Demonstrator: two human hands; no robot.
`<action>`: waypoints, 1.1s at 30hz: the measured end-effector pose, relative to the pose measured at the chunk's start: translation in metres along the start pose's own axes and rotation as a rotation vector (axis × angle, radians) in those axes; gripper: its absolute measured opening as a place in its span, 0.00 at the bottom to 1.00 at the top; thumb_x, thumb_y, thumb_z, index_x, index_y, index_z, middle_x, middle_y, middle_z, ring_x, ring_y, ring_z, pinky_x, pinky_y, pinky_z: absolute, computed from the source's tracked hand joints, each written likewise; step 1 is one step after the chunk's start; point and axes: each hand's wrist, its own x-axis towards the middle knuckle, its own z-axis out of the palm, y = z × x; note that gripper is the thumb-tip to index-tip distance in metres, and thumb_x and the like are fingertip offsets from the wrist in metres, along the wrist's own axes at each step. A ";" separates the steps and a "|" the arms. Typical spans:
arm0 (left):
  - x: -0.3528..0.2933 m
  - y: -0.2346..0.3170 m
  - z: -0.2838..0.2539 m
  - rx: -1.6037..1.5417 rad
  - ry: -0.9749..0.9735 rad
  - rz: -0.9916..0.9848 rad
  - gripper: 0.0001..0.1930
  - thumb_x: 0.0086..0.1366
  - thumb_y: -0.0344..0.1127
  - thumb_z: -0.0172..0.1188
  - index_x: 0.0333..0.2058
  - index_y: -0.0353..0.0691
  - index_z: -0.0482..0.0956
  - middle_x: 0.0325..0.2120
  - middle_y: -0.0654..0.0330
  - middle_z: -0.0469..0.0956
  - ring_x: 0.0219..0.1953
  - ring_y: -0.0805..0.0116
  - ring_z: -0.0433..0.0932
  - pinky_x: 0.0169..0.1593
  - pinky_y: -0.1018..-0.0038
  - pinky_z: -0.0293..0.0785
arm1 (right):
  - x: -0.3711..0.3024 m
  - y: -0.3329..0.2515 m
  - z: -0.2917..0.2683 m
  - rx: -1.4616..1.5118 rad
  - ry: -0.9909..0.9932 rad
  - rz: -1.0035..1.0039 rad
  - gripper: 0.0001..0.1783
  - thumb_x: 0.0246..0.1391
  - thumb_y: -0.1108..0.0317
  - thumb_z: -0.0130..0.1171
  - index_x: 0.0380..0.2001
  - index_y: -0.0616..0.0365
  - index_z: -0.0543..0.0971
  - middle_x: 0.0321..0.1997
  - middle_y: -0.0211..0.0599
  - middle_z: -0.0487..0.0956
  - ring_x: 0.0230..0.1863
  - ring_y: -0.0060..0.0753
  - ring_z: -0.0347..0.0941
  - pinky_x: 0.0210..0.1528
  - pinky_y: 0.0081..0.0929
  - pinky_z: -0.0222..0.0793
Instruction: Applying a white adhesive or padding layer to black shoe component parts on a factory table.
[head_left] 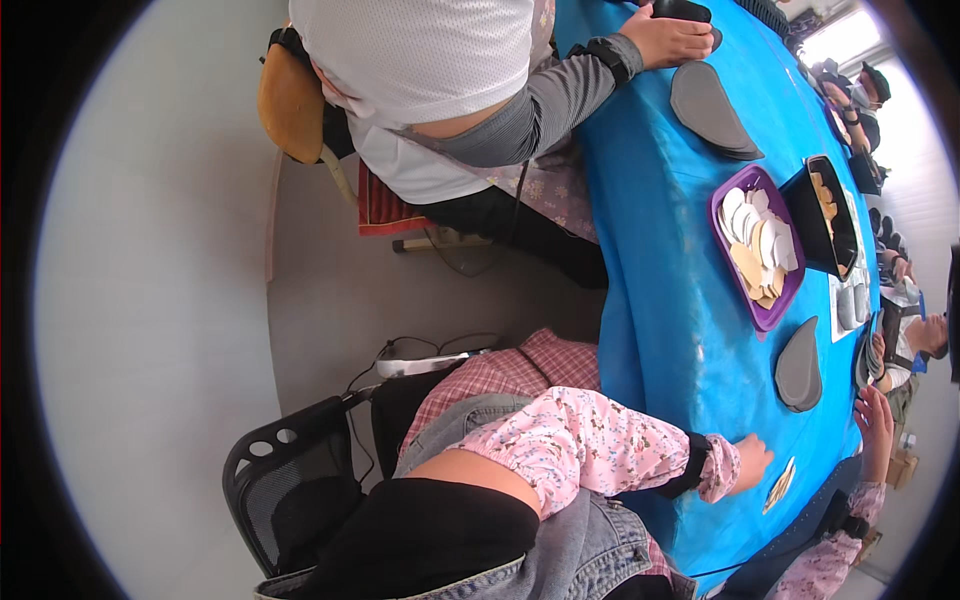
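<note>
My left hand [750, 466] lies on the blue tablecloth, fingers curled inward; whatever they hold, if anything, is hidden. Just right of it is a small bundle of narrow beige pieces [780, 487], apart from the fingers. Farther right, my right hand [875, 420] is raised at the table's far side with its fingers stretched out, and I see nothing in them. A dark grey teardrop-shaped pad [799, 366] rests on the cloth beyond my left hand. Both forearms wear pink floral sleeves and black wrist bands.
A purple tray [765, 318] holds white and tan flat pieces, beside a black bin [808, 235] with tan pieces. Another grey pad [712, 108] lies farther up. A co-worker's hand [672, 40] grips a black object; other people sit across. A black mesh chair [290, 465] stands left.
</note>
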 end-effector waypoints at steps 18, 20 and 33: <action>0.043 -0.037 -0.068 -1.056 -0.971 -0.004 0.18 0.67 0.45 0.53 0.49 0.38 0.71 0.32 0.60 0.77 0.24 0.75 0.77 0.24 0.77 0.75 | 0.021 0.014 -0.005 0.566 0.357 0.075 0.21 0.60 0.62 0.54 0.50 0.66 0.69 0.50 0.43 0.72 0.49 0.35 0.72 0.51 0.29 0.72; 0.039 -0.039 -0.067 -1.073 -0.994 -0.041 0.18 0.68 0.43 0.52 0.50 0.37 0.71 0.33 0.59 0.77 0.24 0.75 0.77 0.25 0.78 0.75 | 0.045 0.029 -0.009 0.595 0.387 0.124 0.22 0.59 0.64 0.54 0.51 0.67 0.67 0.52 0.46 0.70 0.49 0.38 0.72 0.49 0.31 0.73; 0.042 -0.041 -0.072 -1.190 -1.103 -0.160 0.18 0.71 0.43 0.48 0.52 0.37 0.69 0.37 0.58 0.76 0.28 0.76 0.77 0.29 0.78 0.77 | 0.165 0.086 0.001 0.715 0.465 0.263 0.24 0.59 0.64 0.52 0.55 0.65 0.64 0.58 0.48 0.65 0.47 0.40 0.73 0.45 0.33 0.75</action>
